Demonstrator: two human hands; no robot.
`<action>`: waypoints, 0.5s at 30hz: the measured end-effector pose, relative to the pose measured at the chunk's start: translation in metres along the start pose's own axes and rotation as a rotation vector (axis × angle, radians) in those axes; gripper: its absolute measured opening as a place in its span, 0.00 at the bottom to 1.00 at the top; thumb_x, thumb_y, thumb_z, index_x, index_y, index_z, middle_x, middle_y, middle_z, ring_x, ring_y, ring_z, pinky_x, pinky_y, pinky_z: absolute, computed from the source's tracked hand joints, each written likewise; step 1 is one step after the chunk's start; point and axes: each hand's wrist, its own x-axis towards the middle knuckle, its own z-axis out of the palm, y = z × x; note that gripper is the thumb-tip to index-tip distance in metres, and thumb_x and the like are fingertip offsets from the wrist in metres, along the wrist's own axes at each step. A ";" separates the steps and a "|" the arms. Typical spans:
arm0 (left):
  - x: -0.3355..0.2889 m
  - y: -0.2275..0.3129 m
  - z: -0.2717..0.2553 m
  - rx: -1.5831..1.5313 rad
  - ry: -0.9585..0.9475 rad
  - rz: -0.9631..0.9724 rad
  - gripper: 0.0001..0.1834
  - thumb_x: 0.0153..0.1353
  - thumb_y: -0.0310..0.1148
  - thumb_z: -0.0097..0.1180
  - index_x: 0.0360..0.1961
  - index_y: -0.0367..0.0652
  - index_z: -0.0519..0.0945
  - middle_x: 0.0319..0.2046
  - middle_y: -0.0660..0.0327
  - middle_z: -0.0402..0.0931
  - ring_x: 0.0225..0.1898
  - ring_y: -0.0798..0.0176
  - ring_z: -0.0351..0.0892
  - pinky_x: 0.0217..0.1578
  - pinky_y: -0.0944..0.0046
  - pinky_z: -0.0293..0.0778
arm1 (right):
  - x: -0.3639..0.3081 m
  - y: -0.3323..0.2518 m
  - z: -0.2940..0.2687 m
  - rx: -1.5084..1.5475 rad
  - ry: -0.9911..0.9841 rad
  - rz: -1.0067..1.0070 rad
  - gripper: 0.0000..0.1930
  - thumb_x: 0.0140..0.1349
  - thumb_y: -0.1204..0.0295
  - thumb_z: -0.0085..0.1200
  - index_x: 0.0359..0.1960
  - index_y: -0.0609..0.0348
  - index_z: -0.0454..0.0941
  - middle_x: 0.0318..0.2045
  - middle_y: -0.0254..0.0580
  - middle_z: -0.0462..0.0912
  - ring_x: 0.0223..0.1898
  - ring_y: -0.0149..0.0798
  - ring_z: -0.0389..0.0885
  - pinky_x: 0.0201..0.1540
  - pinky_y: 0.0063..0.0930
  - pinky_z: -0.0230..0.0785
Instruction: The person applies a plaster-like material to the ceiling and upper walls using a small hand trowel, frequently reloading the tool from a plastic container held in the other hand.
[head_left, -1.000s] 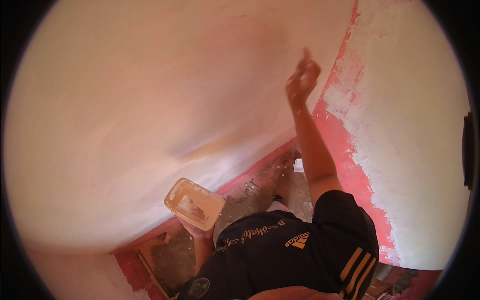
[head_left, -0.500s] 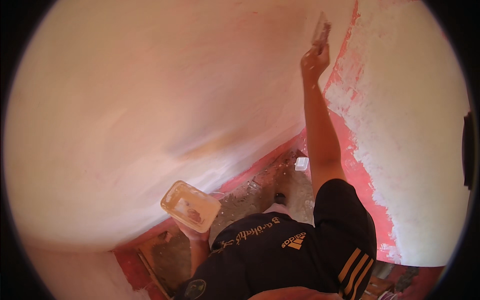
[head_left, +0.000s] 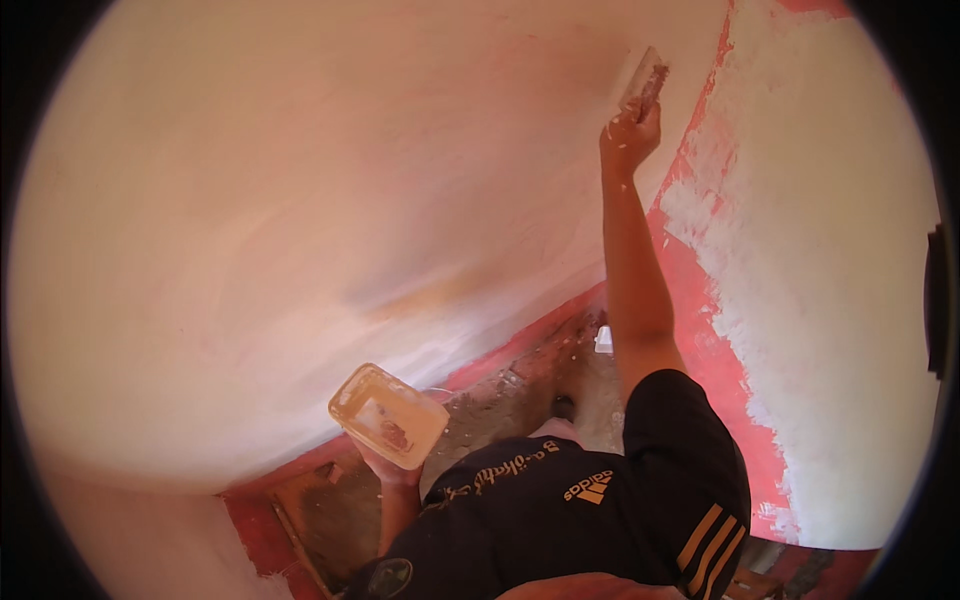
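My right hand [head_left: 628,138] is closed round the handle of a plastering trowel [head_left: 645,82], with the arm stretched far up. The trowel's flat blade is at the whitish coated wall [head_left: 330,180], near the corner; I cannot tell if it touches. White specks dot the hand. Low on the left, my left hand [head_left: 390,466] holds a rectangular plastic tub [head_left: 420,418] from beneath, its fingers mostly hidden. Pale material smears the inside of the tub, with a darker patch at the bottom.
The right wall [head_left: 820,250] is partly coated white, with a ragged edge against bare red paint [head_left: 705,300]. A red strip [head_left: 500,353] runs along the wall's foot. On the dirty floor [head_left: 480,415] stands a small white container [head_left: 603,340], partly behind my right arm.
The trowel in my right hand has come slightly lower in the picture and looks less blurred. The tub stays in my left hand, nearly where it was. The view has shifted a little.
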 end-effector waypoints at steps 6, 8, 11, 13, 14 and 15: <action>0.006 -0.001 -0.004 -0.022 -0.038 -0.023 0.34 0.72 0.63 0.40 0.66 0.48 0.69 0.59 0.60 0.74 0.59 0.54 0.76 0.57 0.50 0.76 | -0.126 -0.013 0.062 -0.254 -0.486 -0.800 0.24 0.50 0.89 0.52 0.50 0.60 0.83 0.49 0.49 0.86 0.45 0.50 0.84 0.49 0.36 0.74; 0.005 -0.002 -0.002 -0.018 -0.096 -0.013 0.35 0.72 0.64 0.39 0.66 0.48 0.68 0.59 0.59 0.74 0.59 0.53 0.76 0.57 0.49 0.76 | -0.132 -0.012 0.045 -0.066 -0.642 -0.687 0.18 0.56 0.86 0.52 0.48 0.60 0.83 0.42 0.42 0.88 0.43 0.45 0.84 0.46 0.35 0.75; 0.002 -0.006 0.009 -0.004 -0.175 0.011 0.36 0.72 0.64 0.39 0.67 0.48 0.67 0.60 0.59 0.74 0.60 0.53 0.75 0.59 0.48 0.75 | -0.094 -0.016 -0.008 0.091 -0.389 0.110 0.12 0.66 0.80 0.52 0.50 0.61 0.79 0.41 0.36 0.82 0.42 0.35 0.81 0.45 0.34 0.75; -0.001 -0.009 0.017 -0.014 -0.096 0.013 0.36 0.71 0.64 0.40 0.68 0.48 0.67 0.61 0.59 0.73 0.61 0.53 0.74 0.60 0.48 0.74 | -0.081 -0.024 -0.036 0.025 -0.291 0.233 0.14 0.68 0.78 0.52 0.54 0.61 0.76 0.43 0.37 0.80 0.42 0.33 0.80 0.45 0.33 0.75; -0.001 -0.010 0.019 -0.051 -0.102 -0.003 0.37 0.71 0.64 0.40 0.69 0.49 0.66 0.62 0.58 0.72 0.62 0.53 0.73 0.60 0.47 0.74 | -0.082 -0.028 -0.045 0.253 -0.353 0.343 0.17 0.68 0.78 0.52 0.59 0.62 0.73 0.48 0.40 0.79 0.46 0.34 0.80 0.46 0.33 0.76; -0.002 -0.009 0.023 -0.051 -0.107 -0.023 0.38 0.71 0.65 0.40 0.70 0.50 0.64 0.64 0.59 0.70 0.63 0.53 0.72 0.62 0.47 0.72 | -0.090 -0.035 -0.052 0.503 -0.397 0.435 0.21 0.68 0.79 0.52 0.63 0.63 0.69 0.53 0.43 0.77 0.49 0.35 0.80 0.48 0.33 0.77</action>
